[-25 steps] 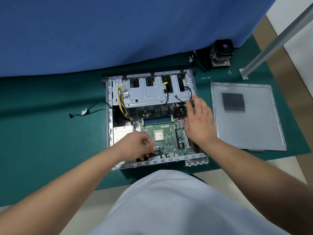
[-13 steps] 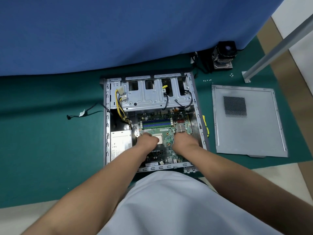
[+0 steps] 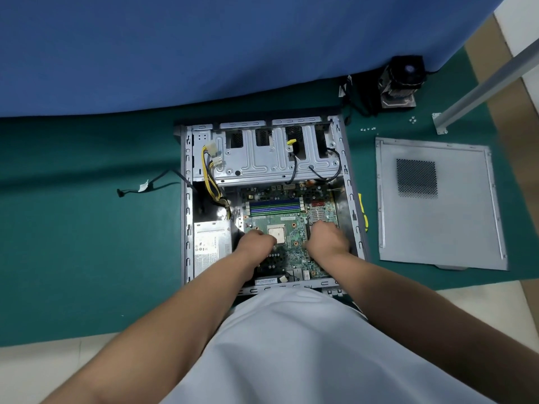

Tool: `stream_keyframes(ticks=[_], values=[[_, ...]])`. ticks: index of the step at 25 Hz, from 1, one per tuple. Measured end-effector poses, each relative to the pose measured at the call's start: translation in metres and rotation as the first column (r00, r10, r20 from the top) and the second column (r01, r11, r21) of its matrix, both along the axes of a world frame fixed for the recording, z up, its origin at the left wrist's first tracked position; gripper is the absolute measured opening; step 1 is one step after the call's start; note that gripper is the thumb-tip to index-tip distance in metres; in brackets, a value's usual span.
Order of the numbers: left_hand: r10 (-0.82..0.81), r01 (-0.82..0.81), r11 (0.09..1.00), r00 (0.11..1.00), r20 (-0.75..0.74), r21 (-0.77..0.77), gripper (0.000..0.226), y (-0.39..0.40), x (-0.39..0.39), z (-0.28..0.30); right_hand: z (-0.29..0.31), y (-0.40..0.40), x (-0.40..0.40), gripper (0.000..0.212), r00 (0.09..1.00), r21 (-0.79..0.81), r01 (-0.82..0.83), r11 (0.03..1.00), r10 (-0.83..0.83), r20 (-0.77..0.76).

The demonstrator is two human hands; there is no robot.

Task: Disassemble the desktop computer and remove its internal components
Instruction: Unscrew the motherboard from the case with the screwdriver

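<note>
The grip of both hands is on the motherboard [image 3: 280,225]: the left hand [image 3: 256,242] and the right hand [image 3: 328,239] lie with curled fingers on the board, one on each side of the CPU socket [image 3: 276,232], but whether the fingers hold an edge or only press cannot be told. The board is inside the open case [image 3: 186,199] on the green desk [image 3: 73,228]. The side panel [image 3: 437,228] is already off and lies right of the case; the cooler [image 3: 401,83] and some screws [image 3: 368,129] are out, near the blue curtain. The RAM [image 3: 274,206], the power supply [image 3: 211,246] and the drive cage [image 3: 262,164] are not yet removed. One second ago the right hand was open over the case's right wall and the left was lower on the board; now both are at the middle of the board
</note>
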State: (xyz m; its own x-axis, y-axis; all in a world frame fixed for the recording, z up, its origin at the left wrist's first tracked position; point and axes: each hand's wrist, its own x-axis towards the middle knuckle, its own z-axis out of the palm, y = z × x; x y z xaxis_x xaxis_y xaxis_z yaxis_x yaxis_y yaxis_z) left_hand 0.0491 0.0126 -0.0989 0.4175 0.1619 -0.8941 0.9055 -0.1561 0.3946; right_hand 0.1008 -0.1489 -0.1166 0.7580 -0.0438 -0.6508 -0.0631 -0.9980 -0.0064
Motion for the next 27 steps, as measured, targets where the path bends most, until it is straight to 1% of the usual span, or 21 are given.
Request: stream_keyframes(ticks=[2,9,13,16,19,22,24,26,27], values=[[0.044,-0.044,0.999,0.999,-0.001,-0.010,0.037,0.000,0.000,0.000,-0.003,-0.001,0.000,0.024,1.000,0.010,0.015,1.000,-0.015,0.004],[0.144,-0.143,0.988,0.990,0.008,-0.053,0.047,0.000,0.000,-0.002,-0.004,-0.004,0.000,0.027,0.998,0.043,0.061,0.997,-0.062,0.028],[0.192,-0.189,0.979,0.981,0.037,-0.081,0.040,0.000,0.000,-0.003,0.000,-0.004,0.003,0.028,0.998,0.065,0.056,0.996,-0.058,0.038],[0.209,-0.202,0.973,0.976,0.055,-0.108,0.040,0.001,0.002,-0.004,0.002,-0.004,0.004,0.023,0.996,0.113,0.072,0.991,-0.076,0.038],[0.221,-0.211,0.971,0.972,0.082,-0.114,0.042,0.002,0.005,-0.004,0.002,-0.005,0.005,0.023,0.995,0.153,0.084,0.985,-0.092,0.045],[0.227,-0.215,0.970,0.968,0.108,-0.113,0.043,0.002,0.006,-0.002,0.005,-0.005,0.006,0.021,0.997,0.155,0.072,0.985,-0.077,0.020],[0.206,-0.192,0.975,0.969,0.135,-0.107,0.040,0.001,0.005,0.001,0.011,-0.004,0.003,0.018,1.000,0.114,0.018,0.993,-0.021,0.021],[0.168,-0.150,0.984,0.964,0.204,-0.100,0.035,0.000,0.003,0.008,0.018,0.000,-0.001,0.011,0.982,0.052,-0.166,0.985,0.160,0.105],[0.133,-0.116,0.990,0.956,0.260,-0.079,0.035,0.000,0.001,0.013,0.018,0.001,-0.004,0.016,0.956,0.064,-0.266,0.962,0.254,0.144]])
